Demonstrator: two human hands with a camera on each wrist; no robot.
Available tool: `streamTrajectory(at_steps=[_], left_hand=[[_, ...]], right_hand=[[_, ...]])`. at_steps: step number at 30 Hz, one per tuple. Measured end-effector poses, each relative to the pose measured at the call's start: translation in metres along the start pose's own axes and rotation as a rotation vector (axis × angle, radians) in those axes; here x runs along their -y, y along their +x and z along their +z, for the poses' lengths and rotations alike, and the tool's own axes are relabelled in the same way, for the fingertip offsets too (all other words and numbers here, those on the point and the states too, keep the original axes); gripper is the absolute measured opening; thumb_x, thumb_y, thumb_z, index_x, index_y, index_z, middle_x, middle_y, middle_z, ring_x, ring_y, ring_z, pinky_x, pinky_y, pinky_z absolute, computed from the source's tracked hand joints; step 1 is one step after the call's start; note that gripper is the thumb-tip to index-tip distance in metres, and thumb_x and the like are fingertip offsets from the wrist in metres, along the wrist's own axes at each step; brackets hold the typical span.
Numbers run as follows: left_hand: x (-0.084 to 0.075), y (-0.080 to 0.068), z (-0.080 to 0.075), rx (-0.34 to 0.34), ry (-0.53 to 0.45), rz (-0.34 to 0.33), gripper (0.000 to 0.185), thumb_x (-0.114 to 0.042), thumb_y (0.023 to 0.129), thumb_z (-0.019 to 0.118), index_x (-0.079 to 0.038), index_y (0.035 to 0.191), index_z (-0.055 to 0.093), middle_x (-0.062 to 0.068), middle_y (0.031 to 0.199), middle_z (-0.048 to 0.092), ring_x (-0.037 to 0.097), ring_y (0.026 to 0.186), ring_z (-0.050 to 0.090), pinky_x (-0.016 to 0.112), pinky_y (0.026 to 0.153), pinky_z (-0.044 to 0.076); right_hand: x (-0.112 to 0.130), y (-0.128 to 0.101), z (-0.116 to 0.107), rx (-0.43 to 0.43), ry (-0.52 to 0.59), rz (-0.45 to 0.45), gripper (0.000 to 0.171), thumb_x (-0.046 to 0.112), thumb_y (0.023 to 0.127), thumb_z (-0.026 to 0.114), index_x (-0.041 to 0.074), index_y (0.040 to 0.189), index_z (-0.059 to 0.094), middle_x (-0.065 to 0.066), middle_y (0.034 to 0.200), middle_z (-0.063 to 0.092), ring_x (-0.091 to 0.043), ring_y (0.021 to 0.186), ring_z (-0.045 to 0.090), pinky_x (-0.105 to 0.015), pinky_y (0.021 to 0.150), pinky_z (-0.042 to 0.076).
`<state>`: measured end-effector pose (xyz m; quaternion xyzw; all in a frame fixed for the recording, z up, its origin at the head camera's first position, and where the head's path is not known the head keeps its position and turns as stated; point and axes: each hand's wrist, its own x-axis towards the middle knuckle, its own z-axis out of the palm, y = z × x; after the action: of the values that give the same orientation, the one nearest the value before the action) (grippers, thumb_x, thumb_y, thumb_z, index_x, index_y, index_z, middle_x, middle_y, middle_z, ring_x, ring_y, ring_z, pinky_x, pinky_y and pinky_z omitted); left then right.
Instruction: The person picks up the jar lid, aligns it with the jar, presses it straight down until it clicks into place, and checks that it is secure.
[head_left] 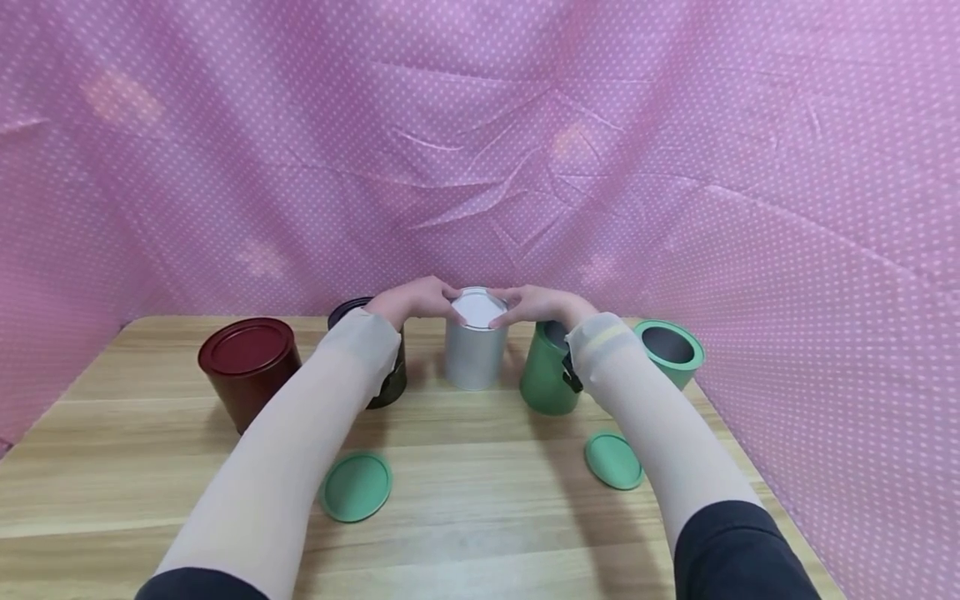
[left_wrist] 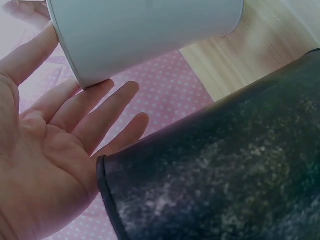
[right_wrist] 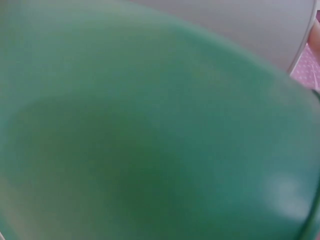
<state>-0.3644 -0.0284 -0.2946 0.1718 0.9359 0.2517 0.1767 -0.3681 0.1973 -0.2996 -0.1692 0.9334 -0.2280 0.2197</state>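
— How is the light in the head view?

— Bright, soft and even. The pink dotted cloth backdrop (head_left: 525, 150) shows pale washed-out patches, and short soft shadows lie on the pale wooden counter (head_left: 480, 508) in front of the cans and under the forearms.

— Any distortion?

— Yes, a wide lens: the counter edges splay outward and the cloth bows toward the corners.

— The wrist views?

— Dimmer, with a bluish cast. In the left one the silver metal can (left_wrist: 145, 35) is fairly sharp and the mottled dark can (left_wrist: 225, 165) grainy. The right one is a blur of green can wall (right_wrist: 150, 140), entirely out of focus.
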Motion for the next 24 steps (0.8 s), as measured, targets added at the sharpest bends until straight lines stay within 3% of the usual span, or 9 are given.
streamTrajectory(at_steps=[9,17,24], left_hand=[[0.0001,0.0030,-0.0050,0.011,0.000,0.029,0.070,-0.034,0.089,0.067,-0.008,0.148,0.039,0.015,0.154,0.035,0.034,0.142,0.032,0.050,0.117,0.026],[0.0043,0.0053,-0.0050,0.032,0.000,0.029,0.070,-0.033,0.089,0.067,-0.007,0.148,0.038,0.015,0.153,0.037,0.034,0.142,0.034,0.052,0.117,0.027],[0.0045,0.0036,-0.0019,-0.016,0.020,0.082,0.069,-0.030,0.090,0.068,-0.003,0.146,0.039,0.017,0.149,0.043,0.033,0.137,0.041,0.049,0.115,0.031]], right_hand=[[0.0045,0.0003,-0.0040,-0.021,0.011,0.005,0.081,0.050,0.086,0.067,0.029,0.153,0.027,-0.007,0.160,0.024,-0.031,0.148,0.020,-0.057,0.118,0.015],[0.0060,0.0043,-0.0029,-0.009,0.006,0.034,0.083,0.051,0.084,0.068,0.031,0.153,0.027,-0.011,0.160,0.023,-0.034,0.147,0.020,-0.061,0.117,0.014],[0.0060,0.0017,-0.0005,-0.042,0.049,-0.014,0.081,0.045,0.085,0.070,0.023,0.153,0.030,-0.011,0.157,0.032,-0.033,0.144,0.028,-0.058,0.117,0.020]])
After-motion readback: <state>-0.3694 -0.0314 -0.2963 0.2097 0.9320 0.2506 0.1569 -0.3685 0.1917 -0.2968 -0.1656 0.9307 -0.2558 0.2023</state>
